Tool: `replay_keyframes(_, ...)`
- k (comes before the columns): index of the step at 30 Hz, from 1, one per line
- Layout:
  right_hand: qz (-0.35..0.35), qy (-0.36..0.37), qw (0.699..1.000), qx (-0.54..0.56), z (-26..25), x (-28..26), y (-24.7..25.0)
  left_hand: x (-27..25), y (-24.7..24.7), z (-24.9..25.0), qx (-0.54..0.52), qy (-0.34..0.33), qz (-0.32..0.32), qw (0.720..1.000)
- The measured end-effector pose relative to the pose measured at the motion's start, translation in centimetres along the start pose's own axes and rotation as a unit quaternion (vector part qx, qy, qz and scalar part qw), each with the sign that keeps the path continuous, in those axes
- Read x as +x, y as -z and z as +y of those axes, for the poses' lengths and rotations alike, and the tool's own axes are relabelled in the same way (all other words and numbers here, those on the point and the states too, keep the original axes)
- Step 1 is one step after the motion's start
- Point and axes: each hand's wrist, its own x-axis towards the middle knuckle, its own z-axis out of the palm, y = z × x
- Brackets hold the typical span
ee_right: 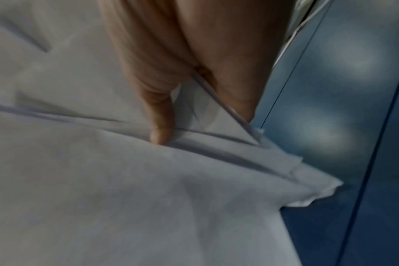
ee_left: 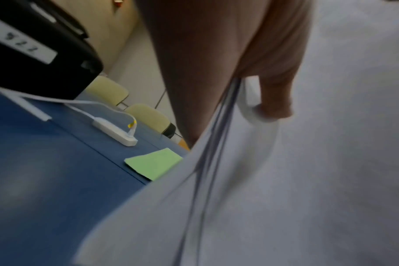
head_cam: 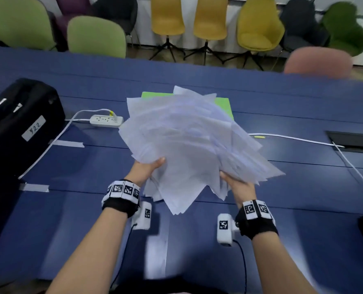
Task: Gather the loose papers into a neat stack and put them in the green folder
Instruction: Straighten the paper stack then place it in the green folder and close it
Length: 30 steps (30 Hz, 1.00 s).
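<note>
A fanned, uneven bundle of white papers is lifted above the blue table. My left hand grips the bundle's near left edge, thumb on top. My right hand grips its near right edge. In the left wrist view the thumb presses on the papers, with the other fingers underneath. In the right wrist view the thumb lies on the sheets. The green folder lies flat on the table behind the bundle, mostly hidden; one corner of the folder shows in the left wrist view.
A black case with a white label stands at the left. A white power strip and its cable lie left of the folder. Another white cable runs to a recessed socket box at the right. Several chairs line the far side.
</note>
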Motion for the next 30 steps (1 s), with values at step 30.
replay_keyframes(30, -0.086, -0.018, 0.996, 0.003, 0.0, 0.8, 2.5, 2.7, 2.1, -2.8, -0.068, -0.129, -0.072, 0.987)
